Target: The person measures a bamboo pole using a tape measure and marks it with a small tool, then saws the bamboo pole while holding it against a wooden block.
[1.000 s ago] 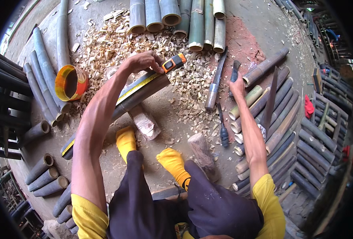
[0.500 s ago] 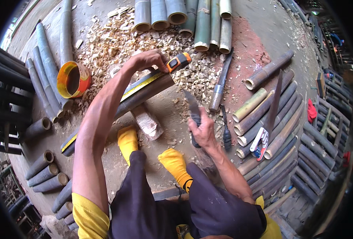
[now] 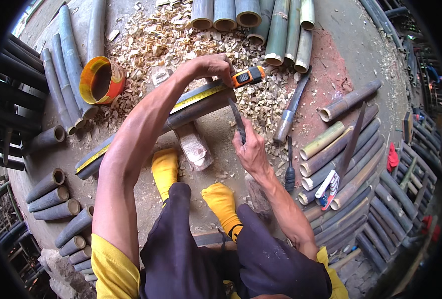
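Note:
A dark bamboo pole (image 3: 201, 113) lies slantwise in front of me, its right part resting over a pale wooden block (image 3: 195, 149). Along its upper side runs the yellow blade of a tape measure (image 3: 248, 76), whose orange and black case sits just past the pole's right end. My left hand (image 3: 217, 67) is closed at that end, gripping the tape measure against the pole; the undersides of its fingers are hidden. In my right hand (image 3: 251, 152) is a knife (image 3: 237, 117), blade pointing up, its tip close to the pole's end below the tape.
Wood chips (image 3: 151, 45) cover the floor beyond the pole. An orange bucket (image 3: 116, 82) stands left. A long knife (image 3: 291, 109) and a folding saw (image 3: 350, 139) lie right, the saw across bamboo pieces (image 3: 363, 149). More bamboo tubes (image 3: 224, 15) lie at the top.
The knife in my right hand has risen, its tip now near the pole's end. The view has shifted, so the surroundings sit differently. My left hand keeps its grip at the tape case.

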Motion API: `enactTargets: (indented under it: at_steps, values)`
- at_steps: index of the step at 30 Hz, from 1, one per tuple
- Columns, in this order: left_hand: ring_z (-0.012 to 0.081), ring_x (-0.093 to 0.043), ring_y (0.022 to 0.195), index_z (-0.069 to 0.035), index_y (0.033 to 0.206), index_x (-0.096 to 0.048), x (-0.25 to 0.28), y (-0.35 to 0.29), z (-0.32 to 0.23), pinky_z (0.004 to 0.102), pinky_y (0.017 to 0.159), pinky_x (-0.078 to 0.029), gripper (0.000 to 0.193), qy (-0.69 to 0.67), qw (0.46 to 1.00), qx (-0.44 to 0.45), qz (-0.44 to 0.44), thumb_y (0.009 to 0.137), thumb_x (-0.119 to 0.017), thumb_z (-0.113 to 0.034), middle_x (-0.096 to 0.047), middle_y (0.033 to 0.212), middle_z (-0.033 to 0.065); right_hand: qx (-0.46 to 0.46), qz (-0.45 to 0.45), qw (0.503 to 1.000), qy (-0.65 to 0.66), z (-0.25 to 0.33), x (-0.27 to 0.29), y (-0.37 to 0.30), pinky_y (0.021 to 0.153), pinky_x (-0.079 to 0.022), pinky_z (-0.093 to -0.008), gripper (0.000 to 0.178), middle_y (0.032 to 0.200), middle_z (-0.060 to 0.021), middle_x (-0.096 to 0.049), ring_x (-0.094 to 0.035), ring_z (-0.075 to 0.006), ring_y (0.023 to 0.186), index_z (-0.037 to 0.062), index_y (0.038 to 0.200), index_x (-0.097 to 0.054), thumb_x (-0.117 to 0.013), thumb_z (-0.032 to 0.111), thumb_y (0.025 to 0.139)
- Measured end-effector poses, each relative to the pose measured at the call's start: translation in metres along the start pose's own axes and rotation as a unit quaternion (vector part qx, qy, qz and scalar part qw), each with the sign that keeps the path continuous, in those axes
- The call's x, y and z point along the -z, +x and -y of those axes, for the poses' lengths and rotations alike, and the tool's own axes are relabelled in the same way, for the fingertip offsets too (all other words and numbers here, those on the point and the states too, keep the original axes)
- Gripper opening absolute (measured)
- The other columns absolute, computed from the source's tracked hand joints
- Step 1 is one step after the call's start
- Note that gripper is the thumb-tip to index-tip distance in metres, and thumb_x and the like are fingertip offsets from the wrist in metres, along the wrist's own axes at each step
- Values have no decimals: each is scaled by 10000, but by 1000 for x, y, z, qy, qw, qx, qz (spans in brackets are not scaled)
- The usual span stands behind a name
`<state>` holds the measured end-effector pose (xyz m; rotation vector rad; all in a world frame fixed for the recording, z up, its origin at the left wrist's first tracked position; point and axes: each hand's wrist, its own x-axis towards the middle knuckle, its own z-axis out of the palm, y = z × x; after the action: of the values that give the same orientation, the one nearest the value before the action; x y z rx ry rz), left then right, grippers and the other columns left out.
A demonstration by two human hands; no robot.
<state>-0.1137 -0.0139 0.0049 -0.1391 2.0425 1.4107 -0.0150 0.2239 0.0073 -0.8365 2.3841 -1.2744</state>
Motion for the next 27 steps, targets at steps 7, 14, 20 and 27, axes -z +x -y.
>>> enactTargets:
  at_steps: [7, 14, 20, 27]
  values:
    - [138, -546, 658, -71, 902, -710, 1, 7, -6, 300, 523, -450, 351, 96, 995, 14, -4, 583, -675, -214, -616, 722, 31, -1, -20, 1000, -11, -3, 1, 1, 611, -510, -443, 407, 813, -288, -599, -634, -415, 746, -28, 1217, -415, -503, -10, 820]
    - [169, -572, 706, -86, 926, -710, 2, 4, -4, 330, 568, -479, 403, 59, 998, 12, -14, 581, -703, -293, -628, 766, 55, -2, -25, 1000, -11, -7, 1, 3, 597, -501, -443, 405, 762, -261, -598, -631, -403, 715, -21, 1215, -418, -500, -13, 818]
    - [174, -580, 770, -103, 940, -711, 2, -1, -12, 351, 604, -497, 390, 63, 998, 18, 6, 598, -700, -292, -648, 828, 55, 2, -24, 1000, -8, -10, 1, 5, 589, -496, -448, 400, 756, -255, -595, -624, -404, 692, -14, 1208, -420, -501, -11, 817]
    - [172, -585, 789, -121, 958, -713, 2, 5, -9, 351, 605, -504, 388, 88, 995, 37, -4, 600, -695, -271, -660, 860, 65, -3, -16, 1000, -13, -10, 2, 7, 580, -494, -442, 408, 740, -245, -591, -625, -385, 675, -2, 1209, -422, -505, -11, 811]
